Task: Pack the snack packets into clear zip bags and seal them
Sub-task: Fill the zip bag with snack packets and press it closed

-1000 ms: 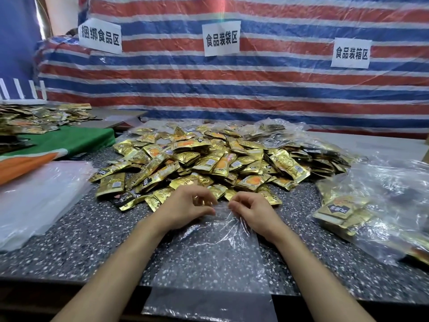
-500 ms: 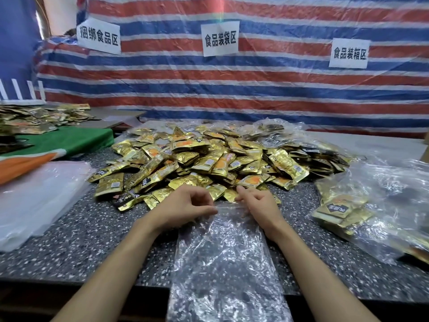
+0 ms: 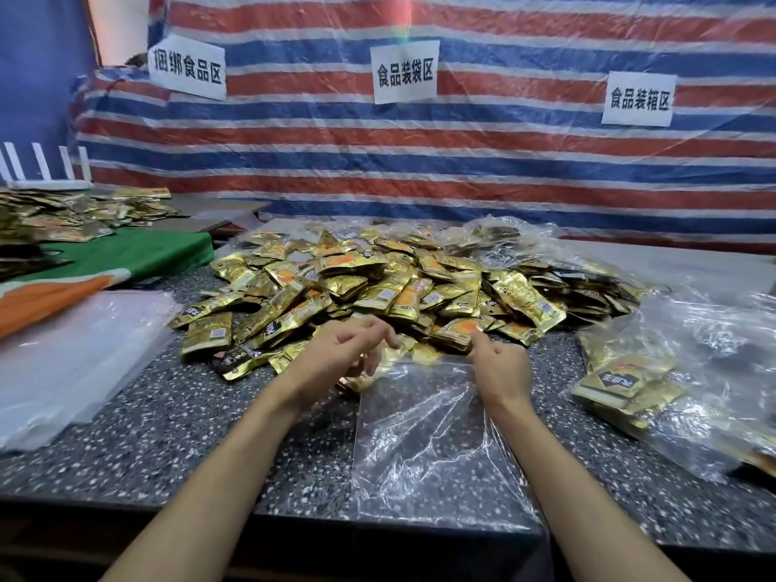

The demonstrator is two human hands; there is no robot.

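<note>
Snack packets (image 3: pixel 378 287), gold foil, lie heaped across the middle of the speckled dark table (image 3: pixel 168 434), the pile reaching from near the left hand back toward the striped tarp (image 3: pixel 462 170) that hangs behind, with three white paper signs (image 3: pixel 405 71) on it; at the right edge of the table sit filled clear bags (image 3: pixel 680 384) with gold packets showing through them; at the left lies a stack of flat clear plastic (image 3: pixel 71 359), beside a green and orange cloth (image 3: pixel 126 258); one empty clear zip bag (image 3: pixel 424 430) lies flat at the near edge, its mouth touching the front of the pile; the right hand (image 3: pixel 499 371) pinches the bag's top right corner between thumb and fingers; the left hand (image 3: pixel 340 354) hovers over the bag's top left corner with fingers loosely curled, apart from one another, and whether they grip the plastic or a packet I cannot tell.
</note>
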